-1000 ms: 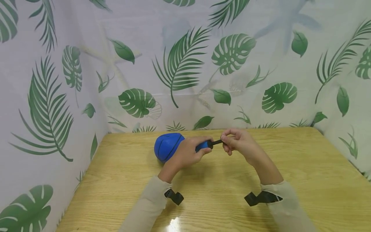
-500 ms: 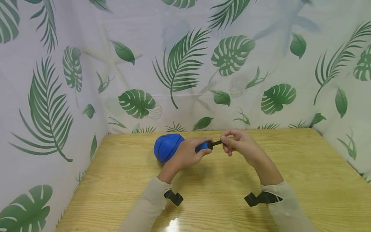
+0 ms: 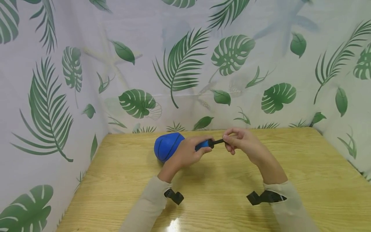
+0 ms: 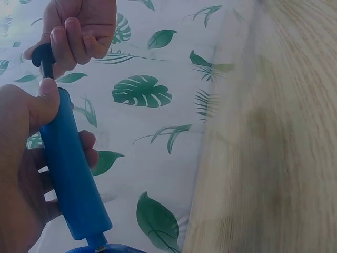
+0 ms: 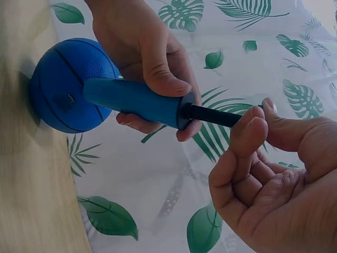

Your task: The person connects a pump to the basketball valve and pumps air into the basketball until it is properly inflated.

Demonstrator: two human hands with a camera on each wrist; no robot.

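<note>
A small blue ball (image 3: pixel 168 145) with black seam lines rests on the table. A blue hand pump (image 5: pixel 139 101) is joined to it by its narrow end, as the left wrist view (image 4: pixel 76 168) shows. My left hand (image 3: pixel 186 151) grips the pump's barrel, thumb on one side and fingers round the other. A black plunger rod (image 5: pixel 213 115) sticks out of the barrel's far end, partly drawn out. My right hand (image 3: pixel 243 144) pinches the rod's black end knob (image 4: pixel 43 54) between thumb and fingers. In the right wrist view, the fingers hide most of that knob.
The wooden table (image 3: pixel 121 187) runs up to a white backdrop (image 3: pixel 179 109) printed with green leaves, which also stands along both sides. Both wrists carry black camera straps (image 3: pixel 174 196) over light sleeves.
My right hand and forearm have shifted slightly to the right, with a little more of the rod showing. My left hand has hardly moved on the pump.
</note>
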